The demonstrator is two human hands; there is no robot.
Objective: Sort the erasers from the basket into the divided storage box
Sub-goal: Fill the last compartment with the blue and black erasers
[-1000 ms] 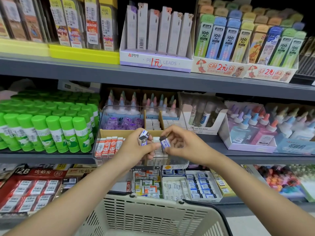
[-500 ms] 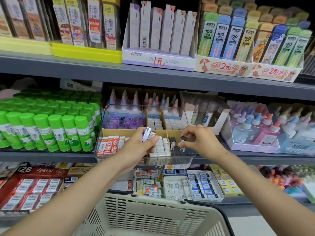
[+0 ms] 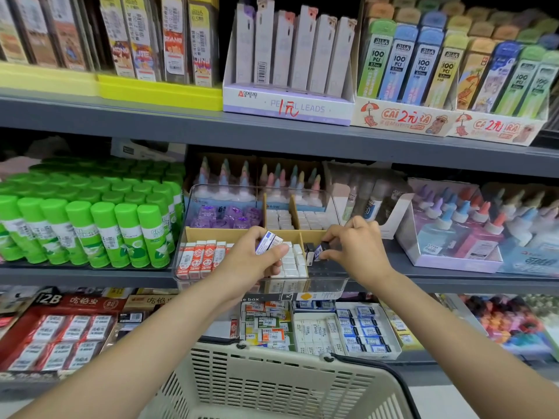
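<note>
Erasers risked being misfiled as a black eraser (image 3: 318,251) was pinched by the right hand (image 3: 354,246) over the divided storage box (image 3: 338,282), a blue-sleeved eraser (image 3: 268,241) gripped in the left hand (image 3: 251,261) alongside.

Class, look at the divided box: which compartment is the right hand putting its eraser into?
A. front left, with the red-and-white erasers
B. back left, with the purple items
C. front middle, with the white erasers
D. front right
D: the right hand pinches a dark eraser low inside the box's front right compartment.
</note>
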